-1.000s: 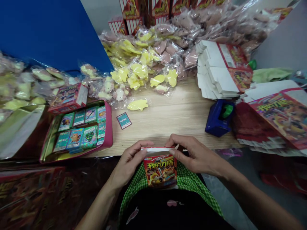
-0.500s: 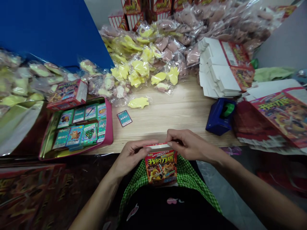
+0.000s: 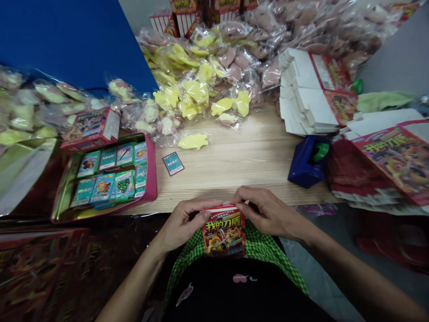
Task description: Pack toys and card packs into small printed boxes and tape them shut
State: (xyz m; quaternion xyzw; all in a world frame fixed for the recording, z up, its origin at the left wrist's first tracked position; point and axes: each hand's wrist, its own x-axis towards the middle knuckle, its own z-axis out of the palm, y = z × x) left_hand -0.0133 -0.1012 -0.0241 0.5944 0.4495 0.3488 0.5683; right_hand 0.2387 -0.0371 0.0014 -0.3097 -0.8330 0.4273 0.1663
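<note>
A small red printed cardboard box (image 3: 224, 235) stands at my lap, its front with yellow lettering and cartoon animals facing me. My left hand (image 3: 187, 223) grips its upper left side, thumb on the front and fingers along the back of the top edge. At the upper right corner my right hand (image 3: 264, 210) holds the box with bent fingers and thumb. The top edge looks closed, with the red front meeting the lid. A single green card (image 3: 173, 163) lies on the table beyond my left hand.
A pink-rimmed tin (image 3: 152, 172) of card stacks sits left, a red box (image 3: 92, 129) behind it. Bagged yellow toys (image 3: 196, 91) and pink toys heap at the back. Right are a blue tape dispenser (image 3: 305, 165), flat white cartons (image 3: 306, 107) and red printed cartons (image 3: 398, 156).
The white flap at the top of the box has folded down, and the top now looks closed. My right hand has shifted slightly down; both hands still hold the box.
</note>
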